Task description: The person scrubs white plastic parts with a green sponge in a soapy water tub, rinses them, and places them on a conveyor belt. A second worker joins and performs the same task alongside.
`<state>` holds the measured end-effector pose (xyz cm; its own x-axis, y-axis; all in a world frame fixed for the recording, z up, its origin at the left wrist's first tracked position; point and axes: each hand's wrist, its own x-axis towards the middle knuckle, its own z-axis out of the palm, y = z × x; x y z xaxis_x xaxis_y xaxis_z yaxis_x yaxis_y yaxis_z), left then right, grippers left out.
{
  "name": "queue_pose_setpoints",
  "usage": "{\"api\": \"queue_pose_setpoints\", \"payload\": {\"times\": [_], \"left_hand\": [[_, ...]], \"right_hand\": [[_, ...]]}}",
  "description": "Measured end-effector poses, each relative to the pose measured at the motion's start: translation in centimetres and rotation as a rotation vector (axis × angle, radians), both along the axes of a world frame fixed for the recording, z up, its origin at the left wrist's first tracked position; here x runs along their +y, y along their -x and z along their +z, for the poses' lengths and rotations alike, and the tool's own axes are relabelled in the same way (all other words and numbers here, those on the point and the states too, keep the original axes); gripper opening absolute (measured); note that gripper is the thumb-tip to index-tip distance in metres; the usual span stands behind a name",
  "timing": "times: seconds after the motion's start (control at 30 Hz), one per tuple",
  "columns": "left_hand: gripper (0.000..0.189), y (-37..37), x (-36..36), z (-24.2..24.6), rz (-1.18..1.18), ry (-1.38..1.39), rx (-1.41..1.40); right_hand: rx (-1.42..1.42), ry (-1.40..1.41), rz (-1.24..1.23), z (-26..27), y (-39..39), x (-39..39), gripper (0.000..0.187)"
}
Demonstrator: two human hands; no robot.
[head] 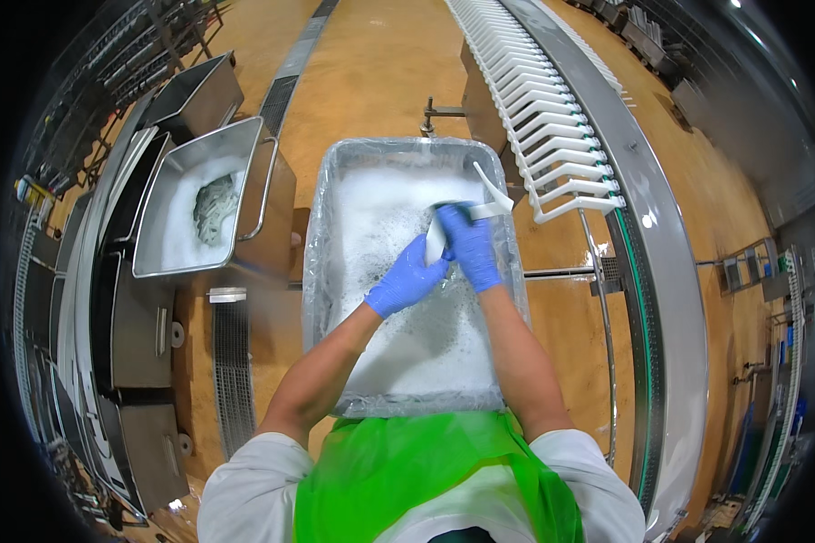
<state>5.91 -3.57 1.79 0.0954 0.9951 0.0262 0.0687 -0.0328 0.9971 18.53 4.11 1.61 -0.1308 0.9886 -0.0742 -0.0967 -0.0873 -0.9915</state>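
A large tub lined with clear plastic (312, 271), full of foamy water (380, 197), stands before me. Over it my left hand (411, 275), in a blue glove, grips the lower end of a white plastic bent piece (496, 207). My right hand (468, 241), also gloved in blue, is closed around the same piece with a dark green pad (441, 205), partly hidden and blurred. The piece's angled free end points up and away, near the tub's right side. It looks like the white bent arms (564, 170) lined up on the conveyor at the right.
At the left a steel bin (265, 197) holds foam and several pale pieces (216, 207). More steel bins (142, 326) stand along the left. The curved conveyor's metal edge (672, 305) runs down the right side. A floor drain grate (233, 380) lies left of the tub.
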Motion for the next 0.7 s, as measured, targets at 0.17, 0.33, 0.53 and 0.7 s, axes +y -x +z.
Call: {"api": "queue_pose_setpoints", "payload": {"times": [0.17, 0.33, 0.53, 0.7], "left_hand": [[0.047, 2.4, 0.1, 2.1, -0.092, 0.304, 0.017], [0.067, 2.1, 0.4, 0.3, 0.057, 0.021, 0.224], [0.055, 1.1, -0.2, 2.0, 0.076, 0.084, 0.164], [0.038, 2.4, 0.3, 1.1, -0.006, 0.43, -0.327]], "right_hand": [[-0.063, -0.176, 0.266, -0.7, 2.0, -0.5, 0.031], [-0.09, -0.199, 0.007, -0.6, 2.3, 0.2, 0.025], [-0.305, -0.275, -0.042, 0.6, 1.2, -0.1, 0.039], [-0.417, -0.478, -0.004, 0.9, -1.7, 2.3, 0.042]]}}
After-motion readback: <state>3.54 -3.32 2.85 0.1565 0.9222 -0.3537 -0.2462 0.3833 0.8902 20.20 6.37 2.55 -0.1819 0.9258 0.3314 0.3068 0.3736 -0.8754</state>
